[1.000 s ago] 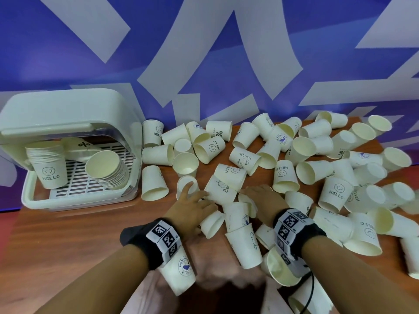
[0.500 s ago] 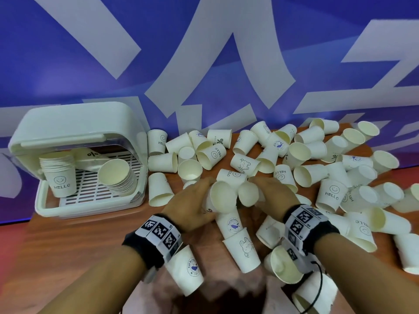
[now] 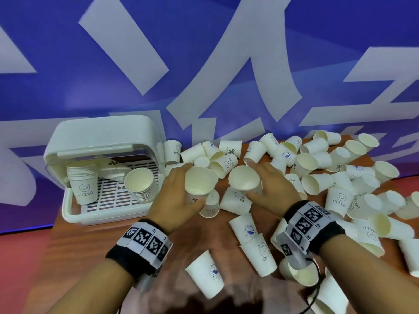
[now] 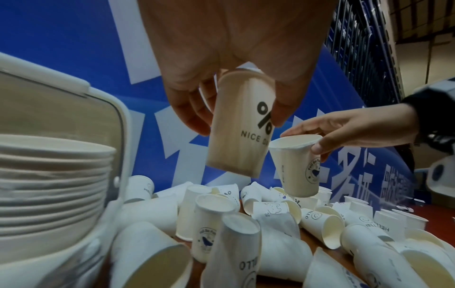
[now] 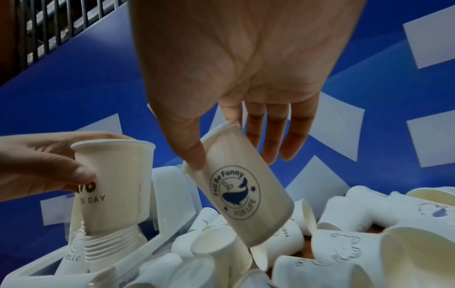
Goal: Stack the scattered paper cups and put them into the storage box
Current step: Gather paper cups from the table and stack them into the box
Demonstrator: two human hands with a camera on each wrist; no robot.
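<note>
Left hand (image 3: 175,200) grips a "NICE DAY" cup (image 4: 242,124) by its sidewall, right hand (image 3: 273,189) pinches a whale-logo cup (image 5: 242,196) just below the rim; both cups sit above the pile of loose cups (image 3: 340,177) on the counter (image 3: 68,241), beside the storage box (image 3: 102,141). Thin paper, light, probably crushes easily, so the sidewall needs a light hold near the stiffer rolled rim.
</note>
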